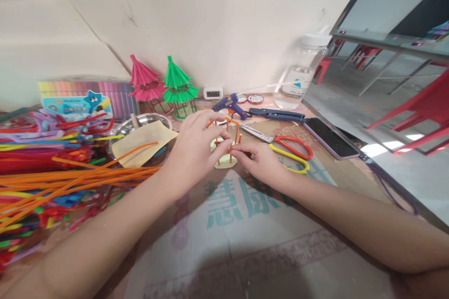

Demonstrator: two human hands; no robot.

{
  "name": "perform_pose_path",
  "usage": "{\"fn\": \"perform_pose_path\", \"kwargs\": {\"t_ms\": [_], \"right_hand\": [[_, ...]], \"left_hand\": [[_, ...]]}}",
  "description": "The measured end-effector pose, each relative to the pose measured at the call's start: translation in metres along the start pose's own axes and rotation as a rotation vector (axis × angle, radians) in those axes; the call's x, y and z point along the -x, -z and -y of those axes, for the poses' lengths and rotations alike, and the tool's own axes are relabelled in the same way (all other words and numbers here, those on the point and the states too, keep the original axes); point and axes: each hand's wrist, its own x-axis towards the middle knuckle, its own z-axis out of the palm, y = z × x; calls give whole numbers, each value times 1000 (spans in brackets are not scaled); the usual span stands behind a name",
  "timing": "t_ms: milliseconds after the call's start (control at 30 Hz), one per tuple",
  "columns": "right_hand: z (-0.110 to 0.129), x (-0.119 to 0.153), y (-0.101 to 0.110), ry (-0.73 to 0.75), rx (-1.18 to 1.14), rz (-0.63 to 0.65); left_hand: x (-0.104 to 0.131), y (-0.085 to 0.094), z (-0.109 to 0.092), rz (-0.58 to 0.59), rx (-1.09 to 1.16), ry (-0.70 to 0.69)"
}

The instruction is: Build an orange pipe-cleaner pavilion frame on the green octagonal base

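A small frame of orange pipe cleaners stands on a pale green base on the cardboard. It has upright posts and a bent rail along its top. My left hand curls around the frame from the left, thumb and fingertips closed at its posts and hiding that side. From the right, my right hand pinches low at a front post, its fingertips close to my left thumb. Just behind my right fingers, a short orange piece sticks up. Scissors with red and yellow handles lie beyond my right hand.
Loose pipe cleaners pile up at left, near a metal bowl. Pink and green roofed models stand by the wall. A glue gun, pliers, phone and water bottle sit back right.
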Motion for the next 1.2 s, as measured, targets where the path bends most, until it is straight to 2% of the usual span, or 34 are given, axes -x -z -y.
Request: {"fn": "perform_pose_path", "kwargs": {"t_ms": [100, 200, 300, 433, 567, 667, 733, 800, 967, 1067, 1200], "right_hand": [[0, 1, 0, -3, -27, -1], [1, 2, 0, -13, -25, -7], [1, 2, 0, -28, -2, -7], [-1, 3, 1, -36, -15, -18], [1, 5, 5, -19, -5, -35], [4, 9, 12, 10, 8, -49], [4, 13, 18, 11, 30, -92], [2, 19, 22, 9, 53, -137], [-15, 25, 19, 12, 86, -154], [-21, 24, 13, 45, 99, -158], [-20, 23, 7, 114, 101, -175]], "left_hand": [[-4, 8, 2, 16, 85, 10], [-9, 24, 3, 10, 153, 33], [-11, 43, 2, -12, 175, 130], [-11, 64, 0, -120, 125, 339], [-12, 81, -1, -209, 196, 353], [-10, 86, 0, -254, 275, 367], [-2, 82, 3, -247, 274, 364], [11, 71, 8, -161, 263, 381], [54, 24, 14, -5, 299, 473], [69, 1, 11, -41, 248, 470], [74, -16, 8, -46, 161, 386]]}}
